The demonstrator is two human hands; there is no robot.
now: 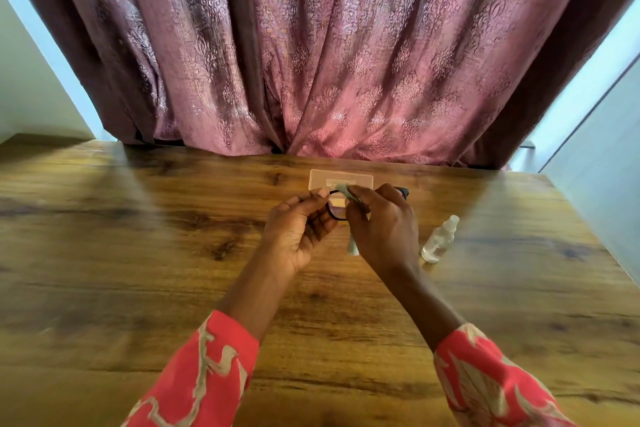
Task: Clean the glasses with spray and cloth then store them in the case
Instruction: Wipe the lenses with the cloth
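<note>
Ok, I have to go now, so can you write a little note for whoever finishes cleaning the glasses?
Left hand: holds the glasses by the frame's left edge, above the table.
Right hand: pinches the cloth onto a lens.
Spray bottle: on the table, right of the hands, nobody touching it.
Case: on the table behind the hands; can't tell if it is open.
Done: wiping is under way; can't tell if spraying happened.
Left: finish both lenses, then put the glasses in the case.
</note>
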